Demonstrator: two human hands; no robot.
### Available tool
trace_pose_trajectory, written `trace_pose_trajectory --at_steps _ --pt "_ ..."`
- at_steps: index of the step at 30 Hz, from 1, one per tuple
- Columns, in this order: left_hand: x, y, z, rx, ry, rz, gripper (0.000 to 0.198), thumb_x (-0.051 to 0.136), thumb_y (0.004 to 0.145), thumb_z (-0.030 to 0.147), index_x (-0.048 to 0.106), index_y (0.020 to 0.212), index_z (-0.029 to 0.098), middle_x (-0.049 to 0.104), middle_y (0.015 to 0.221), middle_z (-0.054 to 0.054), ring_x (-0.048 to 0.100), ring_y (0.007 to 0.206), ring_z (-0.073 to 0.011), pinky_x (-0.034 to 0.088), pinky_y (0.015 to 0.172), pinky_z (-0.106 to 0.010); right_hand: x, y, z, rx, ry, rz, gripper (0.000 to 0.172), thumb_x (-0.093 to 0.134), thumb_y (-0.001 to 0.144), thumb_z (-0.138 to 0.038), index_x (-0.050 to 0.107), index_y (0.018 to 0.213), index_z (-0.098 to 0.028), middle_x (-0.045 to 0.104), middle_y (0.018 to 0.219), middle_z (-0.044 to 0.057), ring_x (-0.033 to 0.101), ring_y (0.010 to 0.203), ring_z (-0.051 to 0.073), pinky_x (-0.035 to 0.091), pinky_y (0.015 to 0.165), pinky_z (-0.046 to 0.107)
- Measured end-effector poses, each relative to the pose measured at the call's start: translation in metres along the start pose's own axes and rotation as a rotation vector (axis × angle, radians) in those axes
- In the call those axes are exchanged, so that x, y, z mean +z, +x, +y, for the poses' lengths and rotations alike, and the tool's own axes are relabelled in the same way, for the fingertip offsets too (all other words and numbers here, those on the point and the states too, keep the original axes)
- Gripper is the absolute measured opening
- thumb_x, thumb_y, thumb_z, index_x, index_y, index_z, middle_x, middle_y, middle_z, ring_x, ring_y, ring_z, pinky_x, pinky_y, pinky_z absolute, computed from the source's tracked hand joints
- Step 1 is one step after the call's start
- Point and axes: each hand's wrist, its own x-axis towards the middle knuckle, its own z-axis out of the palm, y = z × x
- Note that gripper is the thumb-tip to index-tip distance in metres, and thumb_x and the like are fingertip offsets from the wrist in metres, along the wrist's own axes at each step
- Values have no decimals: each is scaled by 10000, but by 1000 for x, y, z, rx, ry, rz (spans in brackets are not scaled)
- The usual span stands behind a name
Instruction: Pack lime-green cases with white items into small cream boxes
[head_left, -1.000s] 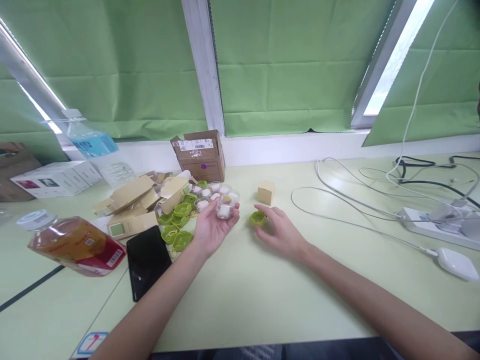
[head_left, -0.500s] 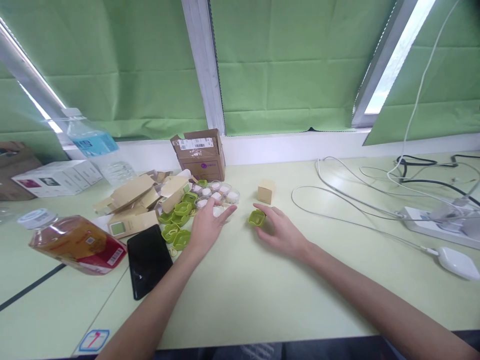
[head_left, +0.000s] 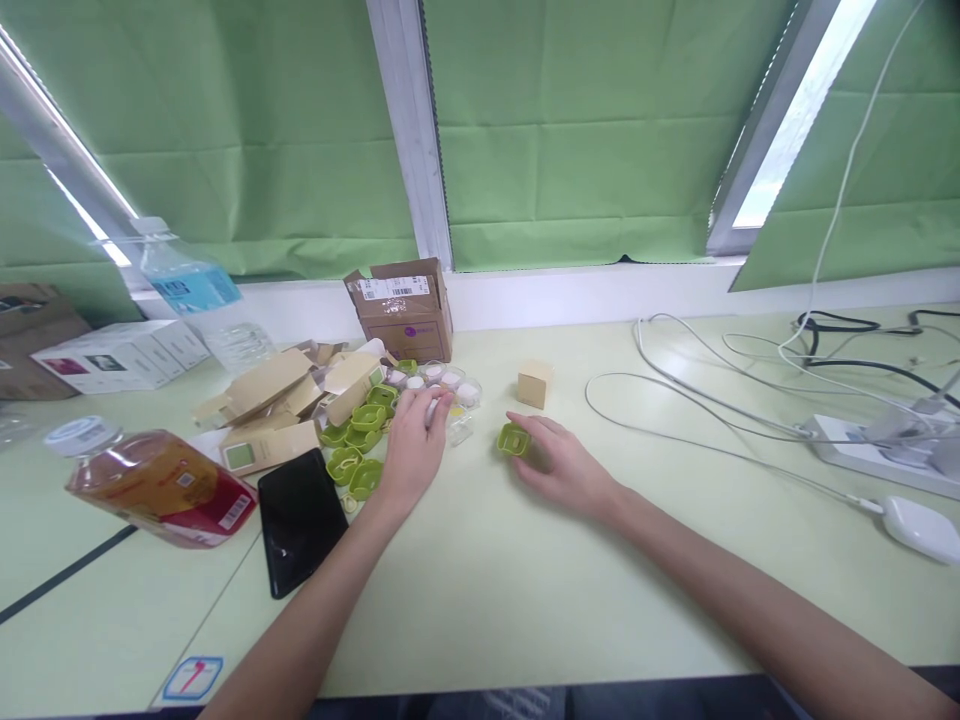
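Left hand pinches small white item beside clear plastic container; right hand holds hollow green case at desk, small tan box just beyond.

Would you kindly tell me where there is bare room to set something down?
Bare table lies between both forearms, and between the right one and the white adapter. It is crowded around and left of the left hand: green cups, cartons, black tablet.

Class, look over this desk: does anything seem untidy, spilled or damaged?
The tan cartons left of the brown box lie jumbled at clashing angles, unlike the small tan box standing alone. No spill shows.
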Motion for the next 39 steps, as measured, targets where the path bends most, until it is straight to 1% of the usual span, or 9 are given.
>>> trace_pose_trajectory --at_steps 3,6,10,13,17,20,24,32,39 --pt "-3 2 7 -55 -134 56 355 499 998 463 701 1084 183 662 1114 -94 644 971 -228 511 922 -376 0 0 0 -12 5 11 579 604 892 -217 483 1459 -230 647 1335 124 618 1241 290 505 1071 509" --pt "-2 0 16 -167 -359 -12 408 602 937 456 675 1221 174 671 1184 -107 663 828 -187 564 803 -352 -1 0 1 -38 20 23 596 605 884 -197 474 1465 -232 642 1341 127 617 1242 291 511 1065 509" --pt "7 -14 27 -102 -518 -136 410 688 875 352 654 1252 193 643 1281 -105 673 987 -204 573 878 -345 -2 -1 2 -77 34 38 645 607 881 -181 424 1495 -254 634 1352 121 607 1257 289 503 1071 516" --pt "15 -26 34 -57 -516 -195 338 661 902 307 621 1224 212 660 1211 -82 655 1086 -205 554 943 -336 -4 -1 1 -111 41 61 696 603 888 -173 356 1530 -273 623 1373 110 598 1267 278 500 1075 506" --pt "18 -35 40 -36 -450 -240 293 667 888 267 586 1164 212 668 1119 -59 663 974 -184 551 873 -310 -5 -1 -2 -176 30 89 745 580 908 -153 264 1567 -299 618 1394 93 583 1289 265 497 1075 495" --pt "14 -34 42 -31 -372 -243 190 600 886 200 606 1076 208 649 1025 -39 620 888 -168 511 739 -264 -6 -1 -3 -216 10 111 755 565 916 -137 242 1576 -308 613 1403 94 586 1283 269 499 1063 504" --pt "10 -30 41 -160 -447 -298 123 600 893 254 590 1004 204 585 848 10 504 658 -119 389 554 -229 -8 -1 -7 -264 36 144 743 565 921 -127 260 1571 -316 607 1408 86 582 1282 257 496 1066 492" --pt "12 -28 43 -153 -463 -446 179 630 898 340 699 955 185 695 919 -20 610 848 -182 464 786 -284 -9 -3 -15 -342 48 119 757 583 918 -111 265 1573 -320 618 1402 79 585 1261 256 498 1045 489" --pt "14 -28 40 -177 -432 -435 187 637 878 348 686 872 168 671 816 -1 579 773 -166 453 729 -276 -9 -3 -14 -382 40 117 771 591 902 -94 276 1573 -305 645 1358 91 610 1214 262 510 1014 499"
